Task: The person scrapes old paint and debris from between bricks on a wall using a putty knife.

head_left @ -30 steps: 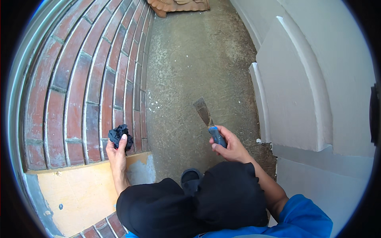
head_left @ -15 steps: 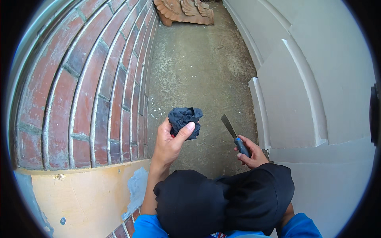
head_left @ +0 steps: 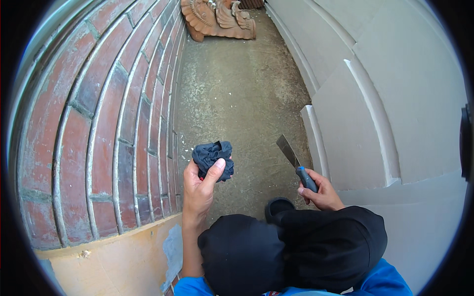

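A crumpled dark cloth (head_left: pixel 210 157) is bunched in my left hand (head_left: pixel 200 190), the thumb pressed over its front. A small bit of red shows at the cloth's lower left edge. My right hand (head_left: pixel 323 191) is closed around the dark grey handle of a putty knife (head_left: pixel 288 150), which has a blue collar. Its flat metal blade points up and to the left, clear of any surface. Both hands are held above the concrete floor, well apart, in front of my black-clad knees.
On the left rises a red brick wall (head_left: pixel 76 163) above a cream band (head_left: pixel 118 261) with a grey-blue patch. A pale grey panelled wall (head_left: pixel 355 128) stands on the right. Small white chips dot the concrete floor (head_left: pixel 237 84). A carved terracotta piece (head_left: pixel 222 22) lies at the far end.
The view has shifted a little. My left hand with the cloth sits further left and lower; the putty knife has moved slightly right. A dark shoe now shows between my knees.
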Motion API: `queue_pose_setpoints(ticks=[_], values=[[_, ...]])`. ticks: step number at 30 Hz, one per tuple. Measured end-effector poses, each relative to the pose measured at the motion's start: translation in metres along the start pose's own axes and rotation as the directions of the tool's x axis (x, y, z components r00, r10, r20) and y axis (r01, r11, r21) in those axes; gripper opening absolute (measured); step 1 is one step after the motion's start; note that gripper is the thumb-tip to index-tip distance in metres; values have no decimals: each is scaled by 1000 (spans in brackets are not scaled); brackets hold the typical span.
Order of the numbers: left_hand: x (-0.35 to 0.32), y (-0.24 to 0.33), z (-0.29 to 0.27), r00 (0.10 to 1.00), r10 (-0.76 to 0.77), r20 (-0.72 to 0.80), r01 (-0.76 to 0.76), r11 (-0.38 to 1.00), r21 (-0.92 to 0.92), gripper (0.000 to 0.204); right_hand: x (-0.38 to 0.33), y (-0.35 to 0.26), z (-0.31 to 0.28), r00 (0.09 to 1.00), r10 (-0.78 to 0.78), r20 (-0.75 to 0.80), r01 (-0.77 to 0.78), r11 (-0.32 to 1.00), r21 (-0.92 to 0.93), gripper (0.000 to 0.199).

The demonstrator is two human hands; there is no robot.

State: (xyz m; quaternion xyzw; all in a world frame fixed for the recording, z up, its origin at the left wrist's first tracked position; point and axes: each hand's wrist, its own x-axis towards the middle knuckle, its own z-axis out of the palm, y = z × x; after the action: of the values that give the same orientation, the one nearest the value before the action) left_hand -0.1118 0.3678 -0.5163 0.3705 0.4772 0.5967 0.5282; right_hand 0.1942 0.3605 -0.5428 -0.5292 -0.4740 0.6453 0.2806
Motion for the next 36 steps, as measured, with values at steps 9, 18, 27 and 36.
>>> queue_pose_setpoints(ticks=[9,18,27,36], values=[[-8,33,-25,986,36,-164,-32,999,26,28,74,-17,24,993,-65,94,65,998,5,51],[37,92,2,988,124,-90,-99,965,243,27,145,-59,39,961,-248,122,195,922,333,57],[184,141,74,923,186,337,-382,559,736,29,169,-69,5,986,-143,85,117,959,257,51],[323,69,54,977,-173,128,-93,195,976,32,123,-109,-11,979,-204,5,200,967,160,44]])
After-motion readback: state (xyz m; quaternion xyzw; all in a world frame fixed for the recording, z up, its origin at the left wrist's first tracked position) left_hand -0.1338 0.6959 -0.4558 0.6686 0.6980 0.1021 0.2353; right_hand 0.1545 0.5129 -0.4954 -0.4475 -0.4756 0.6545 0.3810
